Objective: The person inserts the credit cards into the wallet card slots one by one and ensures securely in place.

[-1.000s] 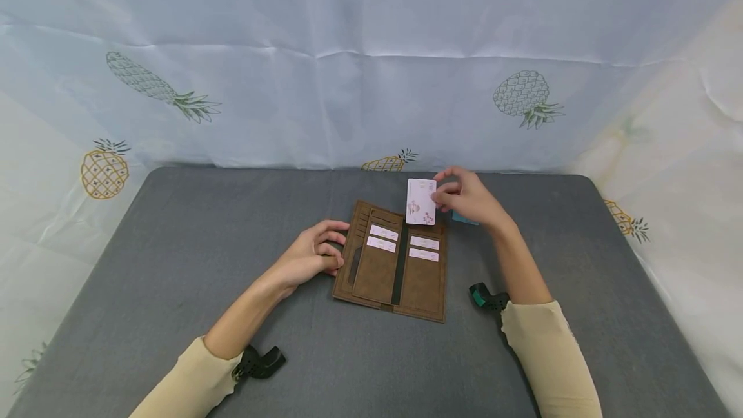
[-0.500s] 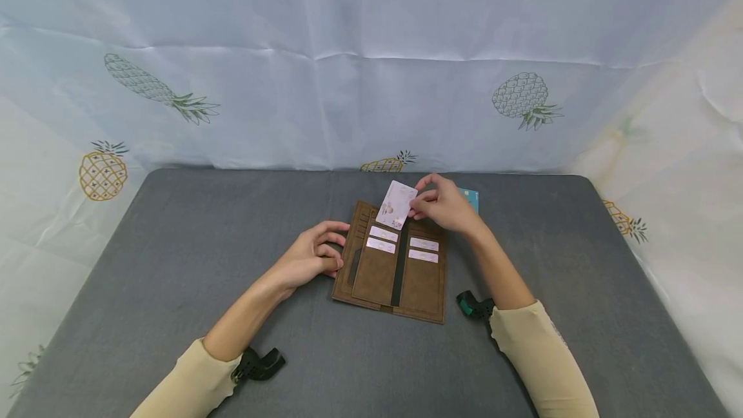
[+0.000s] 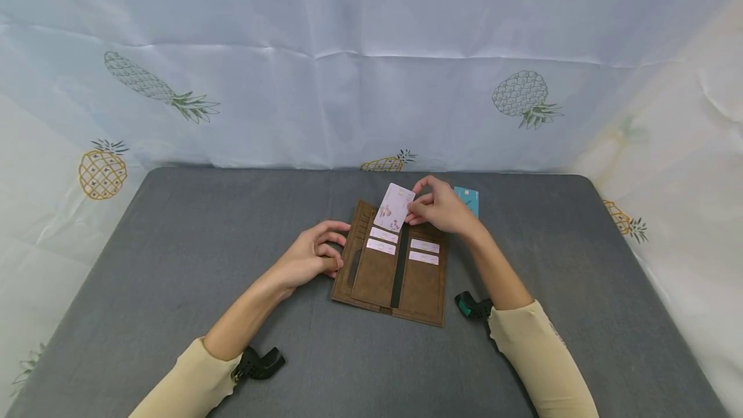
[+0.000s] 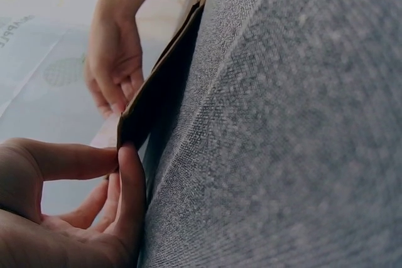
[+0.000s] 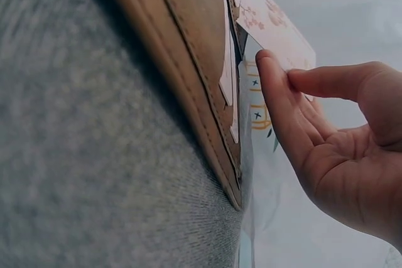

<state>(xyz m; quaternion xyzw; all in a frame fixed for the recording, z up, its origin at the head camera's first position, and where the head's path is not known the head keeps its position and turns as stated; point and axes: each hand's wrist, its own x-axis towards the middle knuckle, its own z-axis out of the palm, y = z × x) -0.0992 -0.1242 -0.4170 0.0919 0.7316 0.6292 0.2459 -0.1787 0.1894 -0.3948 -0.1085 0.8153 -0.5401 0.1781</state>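
A brown wallet (image 3: pixel 377 279) lies spread out on the grey table. Its left edge is pinched between thumb and fingers of my left hand (image 3: pixel 309 254), as the left wrist view shows with the wallet edge (image 4: pixel 121 131) between them. My right hand (image 3: pixel 445 210) pinches a pink flowered card (image 3: pixel 394 206) by its right side. That card is tilted, its lower end right at the top slot of the wallet's left panel. Below it, two pink cards (image 3: pixel 381 246) peek from slots; two more pink cards (image 3: pixel 424 257) show in the right panel.
A blue card (image 3: pixel 468 198) lies on the table behind my right hand. Pineapple-print cloth (image 3: pixel 325 108) hangs along the table's far edge. Black wrist devices (image 3: pixel 261 364) sit at both sleeves.
My right hand has brought the pink card left and down from above the wallet's centre to the left panel's slots, tilting it. More of the blue card shows. The left hand stays put.
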